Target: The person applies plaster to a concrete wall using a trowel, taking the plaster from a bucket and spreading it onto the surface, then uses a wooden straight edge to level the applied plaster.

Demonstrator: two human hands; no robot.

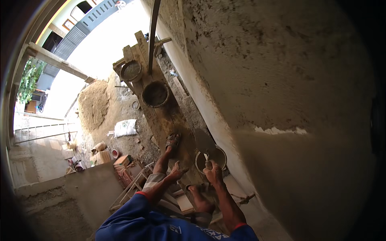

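Observation:
My right hand (214,173) is closed round the handle of a tool, probably a trowel (208,164), over a round bucket (224,156). The tool's working end is hard to make out against the bucket's dark inside. To the left, my left hand (177,172) hangs above the planks with thumb and finger apart, holding nothing visible. The bucket stands on the wooden plank platform (177,118), close to the wall. My feet are on the planks too, one beyond my left hand and one between my arms.
Two mortar tubs stand farther along the planks: a near tub (155,94) and a far tub (131,71). A plastered wall (281,92) rises along the right. An upright pole (152,36) crosses the platform. Below left lie a sand heap (93,105) and a white sack (126,127).

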